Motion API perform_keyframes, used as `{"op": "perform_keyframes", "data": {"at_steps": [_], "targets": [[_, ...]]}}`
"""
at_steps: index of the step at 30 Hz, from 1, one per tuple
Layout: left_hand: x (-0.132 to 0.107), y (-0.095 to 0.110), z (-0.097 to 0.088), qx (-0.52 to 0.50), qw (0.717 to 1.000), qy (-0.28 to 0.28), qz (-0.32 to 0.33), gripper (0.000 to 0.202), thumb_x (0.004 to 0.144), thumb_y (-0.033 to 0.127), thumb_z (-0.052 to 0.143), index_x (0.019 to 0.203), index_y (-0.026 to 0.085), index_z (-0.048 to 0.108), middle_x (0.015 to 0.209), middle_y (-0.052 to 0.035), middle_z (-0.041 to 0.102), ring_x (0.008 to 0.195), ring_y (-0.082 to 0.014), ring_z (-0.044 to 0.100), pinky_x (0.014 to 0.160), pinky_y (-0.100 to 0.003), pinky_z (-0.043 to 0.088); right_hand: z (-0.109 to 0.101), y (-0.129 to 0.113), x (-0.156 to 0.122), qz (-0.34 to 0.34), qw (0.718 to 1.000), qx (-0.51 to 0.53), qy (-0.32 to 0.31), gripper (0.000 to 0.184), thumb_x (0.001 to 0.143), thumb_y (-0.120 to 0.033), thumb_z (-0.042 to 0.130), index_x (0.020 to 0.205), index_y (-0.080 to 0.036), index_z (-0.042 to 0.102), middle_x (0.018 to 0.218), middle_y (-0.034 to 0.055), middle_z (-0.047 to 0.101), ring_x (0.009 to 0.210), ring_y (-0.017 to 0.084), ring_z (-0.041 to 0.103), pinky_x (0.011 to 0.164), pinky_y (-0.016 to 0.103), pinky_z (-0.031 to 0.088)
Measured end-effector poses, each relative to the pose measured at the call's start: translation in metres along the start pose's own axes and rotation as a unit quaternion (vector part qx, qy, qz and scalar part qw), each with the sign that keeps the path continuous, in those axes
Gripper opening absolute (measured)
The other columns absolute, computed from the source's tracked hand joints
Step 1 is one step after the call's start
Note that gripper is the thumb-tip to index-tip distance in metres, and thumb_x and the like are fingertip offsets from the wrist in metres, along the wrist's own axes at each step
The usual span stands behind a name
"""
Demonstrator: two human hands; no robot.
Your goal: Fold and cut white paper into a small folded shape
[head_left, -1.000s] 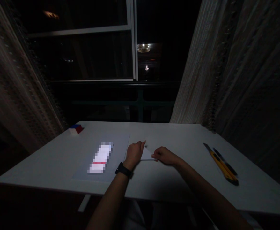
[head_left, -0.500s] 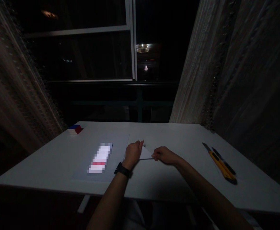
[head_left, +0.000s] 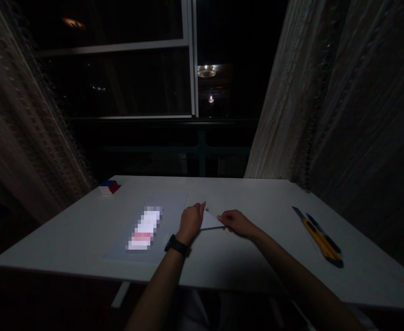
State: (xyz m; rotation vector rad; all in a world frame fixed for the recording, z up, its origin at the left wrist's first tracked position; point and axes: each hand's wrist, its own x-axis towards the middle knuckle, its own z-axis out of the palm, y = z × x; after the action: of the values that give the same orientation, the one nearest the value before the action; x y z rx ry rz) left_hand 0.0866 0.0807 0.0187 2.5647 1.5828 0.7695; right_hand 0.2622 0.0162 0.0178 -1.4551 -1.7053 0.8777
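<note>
A small piece of folded white paper lies between my hands, its visible part a triangle that narrows to a point on the right. My left hand, with a dark watch on the wrist, is closed over the paper's left part and hides it; the thumb points up. My right hand pinches the right tip between thumb and fingers. Left of my left hand, a larger sheet of paper lies flat, with a lit phone, its screen blurred out, on top.
On the white table, a yellow utility knife with its blade out lies at the right beside a dark pen. A puzzle cube sits at the far left corner. Curtains hang on both sides of a dark window.
My right hand's fingers have shifted slightly on the paper's right tip, the thumb now higher along its edge. My left hand stays in about the same place.
</note>
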Motion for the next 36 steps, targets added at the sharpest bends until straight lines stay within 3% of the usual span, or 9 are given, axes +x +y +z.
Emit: {"op": "perform_keyframes", "data": {"at_steps": [4,11,15,18,22,27,30,34,36], "targets": [[0.000,0.001,-0.001,-0.005,1.000,-0.005,-0.002,0.053,0.093,0.045,0.019,0.082,0.016,0.063,0.074,-0.0099,0.067,0.070,-0.0191,0.063,0.058,-0.027,0.034,0.003,0.002,0.000,0.006,1.000,-0.029,-0.008,0.041,0.077,-0.052,0.049,0.058,-0.016,0.053,0.048,-0.0018,0.051,0.043,0.009,0.041,0.045,0.023,0.030],[0.002,-0.001,0.000,-0.017,1.000,0.013,-0.020,0.052,0.093,0.044,0.019,0.083,0.016,0.062,0.073,-0.0099,0.067,0.068,-0.0194,0.062,0.057,-0.027,0.032,0.000,-0.001,-0.002,-0.041,0.986,-0.159,0.028,0.040,0.086,-0.045,0.037,0.060,-0.018,0.052,0.056,0.0009,0.054,0.055,0.012,0.049,0.057,0.025,0.034],[0.002,-0.001,0.002,-0.051,0.998,0.023,-0.015,0.050,0.092,0.044,0.023,0.077,0.017,0.062,0.069,-0.0091,0.065,0.064,-0.0181,0.060,0.056,-0.027,0.031,-0.003,-0.004,-0.004,-0.040,0.989,-0.133,0.054,0.049,0.088,-0.050,0.029,0.057,-0.018,0.050,0.053,0.0000,0.052,0.055,0.012,0.049,0.059,0.025,0.035],[0.002,0.002,0.003,-0.121,0.993,0.010,0.004,0.049,0.091,0.043,0.028,0.068,0.016,0.061,0.064,-0.0072,0.062,0.060,-0.0156,0.055,0.056,-0.026,0.030,0.001,-0.003,-0.002,-0.044,0.991,-0.092,0.085,0.044,0.084,-0.052,0.037,0.064,-0.017,0.055,0.059,-0.0005,0.054,0.057,0.012,0.048,0.057,0.024,0.034],[0.001,0.006,0.006,-0.258,0.965,-0.041,0.041,0.050,0.088,0.046,0.033,0.057,0.015,0.056,0.054,-0.0017,0.053,0.053,-0.0116,0.046,0.053,-0.024,0.029,0.009,0.003,0.004,-0.038,0.997,-0.019,0.068,0.036,0.072,-0.050,0.056,0.063,-0.015,0.058,0.055,-0.0027,0.048,0.053,0.010,0.042,0.052,0.023,0.030],[0.000,0.008,0.010,-0.393,0.912,-0.115,0.033,0.043,0.076,0.052,0.050,0.058,0.013,0.055,0.052,0.0032,0.044,0.050,-0.0089,0.036,0.048,-0.022,0.028,0.003,0.009,0.006,-0.031,0.999,0.032,0.021,0.036,0.066,-0.048,0.061,0.054,-0.014,0.055,0.048,-0.0045,0.041,0.049,0.008,0.036,0.050,0.024,0.028],[0.000,0.007,0.009,-0.425,0.895,-0.139,0.007,0.042,0.069,0.054,0.057,0.058,0.013,0.055,0.051,0.0038,0.042,0.049,-0.0081,0.034,0.046,-0.022,0.026,-0.002,0.009,0.005,-0.031,0.999,0.037,0.004,0.037,0.065,-0.049,0.062,0.055,-0.014,0.056,0.050,-0.0037,0.044,0.050,0.009,0.037,0.050,0.024,0.029],[0.000,0.007,0.006,-0.438,0.889,-0.135,-0.016,0.045,0.067,0.056,0.057,0.056,0.012,0.055,0.050,0.0040,0.041,0.048,-0.0077,0.033,0.046,-0.022,0.025,-0.005,0.008,0.004,-0.021,0.999,0.040,-0.001,0.040,0.064,-0.051,0.062,0.052,-0.014,0.054,0.048,-0.0036,0.043,0.050,0.009,0.037,0.050,0.024,0.030],[-0.001,0.008,0.003,-0.432,0.887,-0.162,-0.016,0.045,0.067,0.056,0.057,0.058,0.012,0.057,0.049,0.0044,0.040,0.047,-0.0075,0.032,0.045,-0.022,0.024,-0.005,0.007,0.004,-0.021,0.999,0.046,-0.004,0.040,0.063,-0.051,0.063,0.051,-0.014,0.054,0.048,-0.0036,0.043,0.051,0.009,0.038,0.051,0.024,0.031]]}}
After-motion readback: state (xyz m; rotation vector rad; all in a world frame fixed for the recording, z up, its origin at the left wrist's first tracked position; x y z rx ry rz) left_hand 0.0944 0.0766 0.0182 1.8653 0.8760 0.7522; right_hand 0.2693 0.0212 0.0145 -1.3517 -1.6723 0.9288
